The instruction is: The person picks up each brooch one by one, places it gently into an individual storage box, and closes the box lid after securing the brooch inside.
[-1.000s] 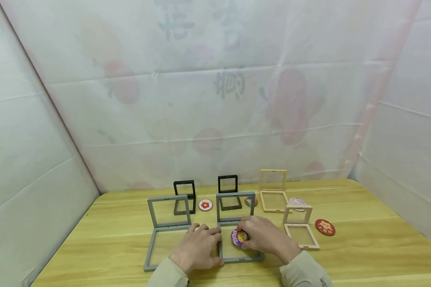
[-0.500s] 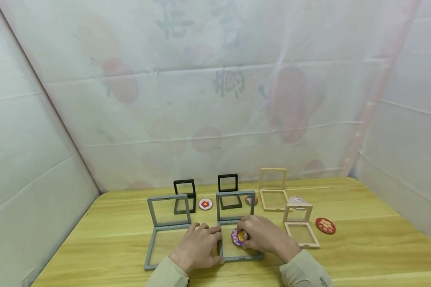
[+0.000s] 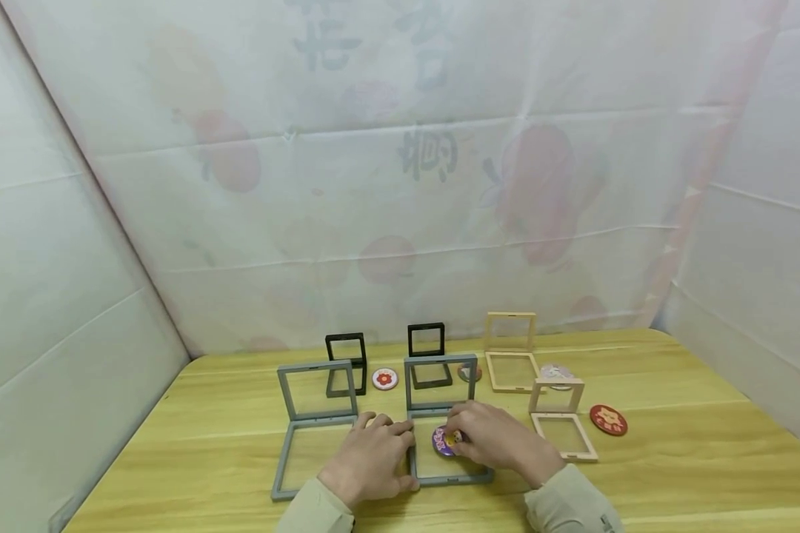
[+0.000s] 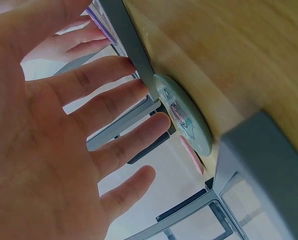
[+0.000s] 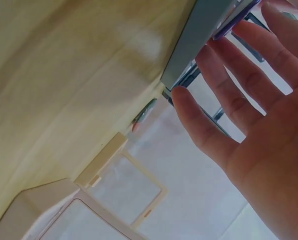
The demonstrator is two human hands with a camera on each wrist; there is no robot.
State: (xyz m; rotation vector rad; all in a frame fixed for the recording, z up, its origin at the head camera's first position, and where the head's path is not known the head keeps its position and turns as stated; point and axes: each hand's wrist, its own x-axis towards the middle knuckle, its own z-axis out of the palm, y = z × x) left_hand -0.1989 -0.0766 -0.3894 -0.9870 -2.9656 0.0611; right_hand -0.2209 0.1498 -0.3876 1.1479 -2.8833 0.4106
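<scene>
My right hand (image 3: 496,438) pinches a purple round button badge (image 3: 442,442) with a yellow cartoon figure, just over the clear film of an opened grey display frame (image 3: 453,480). The badge's right edge is hidden by the fingers. My left hand (image 3: 373,455) touches that frame's left edge with extended fingertips, its thumb at the near left corner. In the left wrist view, a pale green round badge (image 4: 189,117) lies on the table close to these fingertips; the hand hides it in the head view. A second opened grey frame (image 3: 281,463) stands to the left.
Behind are two black opened frames (image 3: 345,337) (image 3: 427,326), with a red-flower badge (image 3: 384,379) between them. Two beige opened frames (image 3: 510,315) (image 3: 573,457) stand right, near a pale badge (image 3: 556,374) and a red badge (image 3: 609,420). A white curtain (image 3: 387,200) hangs behind.
The right hand covers slightly more of the purple badge, which shows less of its yellow figure. The left hand and the frames stay where they were.
</scene>
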